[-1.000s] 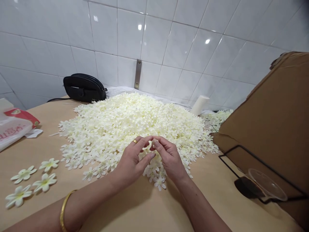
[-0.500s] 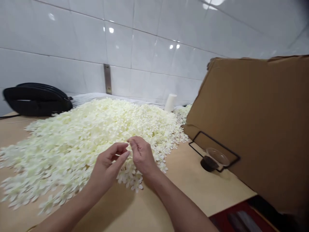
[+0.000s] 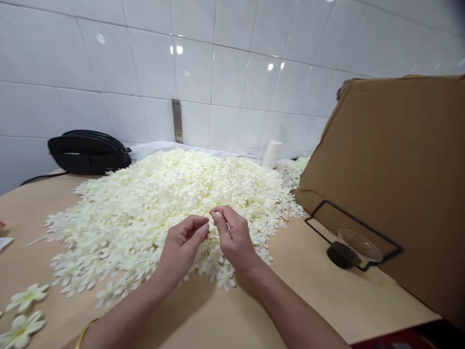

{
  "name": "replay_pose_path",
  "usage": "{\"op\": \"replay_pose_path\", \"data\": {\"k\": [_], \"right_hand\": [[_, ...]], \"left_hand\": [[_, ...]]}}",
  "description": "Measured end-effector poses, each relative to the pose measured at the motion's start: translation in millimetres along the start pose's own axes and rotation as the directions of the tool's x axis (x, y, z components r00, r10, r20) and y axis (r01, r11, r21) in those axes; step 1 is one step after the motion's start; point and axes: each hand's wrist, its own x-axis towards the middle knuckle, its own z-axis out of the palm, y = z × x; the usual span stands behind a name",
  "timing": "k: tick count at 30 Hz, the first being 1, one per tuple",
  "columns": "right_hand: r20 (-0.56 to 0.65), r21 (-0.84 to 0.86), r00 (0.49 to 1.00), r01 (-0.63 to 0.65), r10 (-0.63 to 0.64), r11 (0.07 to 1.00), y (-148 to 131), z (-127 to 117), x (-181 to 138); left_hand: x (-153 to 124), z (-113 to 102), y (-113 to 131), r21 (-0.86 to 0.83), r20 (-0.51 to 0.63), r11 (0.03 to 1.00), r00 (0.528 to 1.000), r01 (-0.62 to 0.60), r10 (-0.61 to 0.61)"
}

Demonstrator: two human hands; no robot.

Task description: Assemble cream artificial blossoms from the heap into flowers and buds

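- The pile of cream fabric blossoms [image 3: 174, 203] is what we are working at, and it is lying in the middle of the tan table [image 3: 327, 291], spreading back as far as the white tiled wall [image 3: 232, 72].
- We are holding both hands at the near edge of the pile. Our right hand [image 3: 234, 237] is pinching a small white piece [image 3: 218, 214] between thumb and forefinger; it is too small for us to say whether it is one petal layer or a whole blossom.
- Our left hand [image 3: 183, 240] is curling just beside the right hand, fingertips nearly meeting the thumb; we cannot tell whether anything is caught between them.
- Well left of the pile, at the table's near corner, two larger flowers with yellow centres [image 3: 23, 312] are lying apart, flat on the wood.
- Judging by that, we are only at the beginning: a few flowers are standing separate, while nearly the whole pile is waiting untouched.
- Behind the pile to the left a black bag [image 3: 87, 152] is resting against the wall; behind it to the right a white cylinder [image 3: 272, 154] is standing.
- Right of the pile a brown cardboard sheet [image 3: 392, 169] is leaning, with a black wire stand [image 3: 354, 237] and a clear cup [image 3: 359, 245] at its foot.
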Motion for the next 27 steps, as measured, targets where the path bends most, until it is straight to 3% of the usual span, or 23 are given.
{"op": "replay_pose_path", "data": {"k": [7, 11, 14, 18, 21, 25, 27], "right_hand": [[0.07, -0.083, 0.996, -0.047, 0.053, 0.995, -0.7, 5.5, -4.3], [0.073, -0.03, 0.986, -0.148, 0.15, 0.988, 0.5, 5.6, -3.4], [0.064, 0.161, 0.979, -0.201, 0.193, 0.966, 0.1, 4.2, -0.8], [0.099, 0.338, 0.971, -0.24, 0.219, 0.91, -3.8, 4.2, 1.3], [0.165, 0.387, 0.954, -0.297, 0.251, 0.873, -8.1, 6.4, 0.3], [0.27, 0.397, 0.922, -0.37, 0.279, 0.84, -11.7, 8.0, -1.8], [0.265, 0.385, 0.923, -0.367, 0.279, 0.847, -10.7, 7.3, -2.0]], "left_hand": [[-6.5, -8.1, 0.9, 0.141, 0.009, 0.974, 0.984, -0.178, 0.178], [-9.3, -9.8, -0.4, 0.184, 0.062, 0.966, 0.983, -0.183, 0.174], [-10.6, -8.9, -0.3, 0.133, 0.09, 0.983, 0.989, -0.129, 0.117], [-9.2, -5.9, 3.9, -0.073, 0.109, 0.993, 0.99, 0.095, -0.087], [-6.7, -5.0, 5.4, -0.233, 0.144, 0.951, 0.974, 0.203, -0.172], [-4.0, -7.3, 1.5, -0.364, 0.176, 0.902, 0.968, 0.233, -0.179], [-3.1, -8.7, 0.0, -0.408, 0.165, 0.877, 0.965, 0.255, -0.204]]}}
